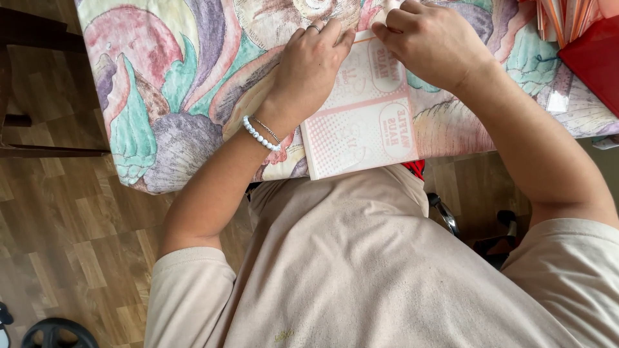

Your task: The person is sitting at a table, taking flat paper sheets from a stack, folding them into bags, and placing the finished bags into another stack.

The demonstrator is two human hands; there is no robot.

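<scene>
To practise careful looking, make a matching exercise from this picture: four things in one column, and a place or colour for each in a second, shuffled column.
Things:
1. left hand
2. right hand
3. bead bracelet
4. red object

Places or colours:
A. at the table's right edge
B. white, around the left wrist
C. flat on the left side of the pink and white paper pad
D. fingers curled at the pad's top right corner

Pairs: 1-C, 2-D, 3-B, 4-A
</scene>
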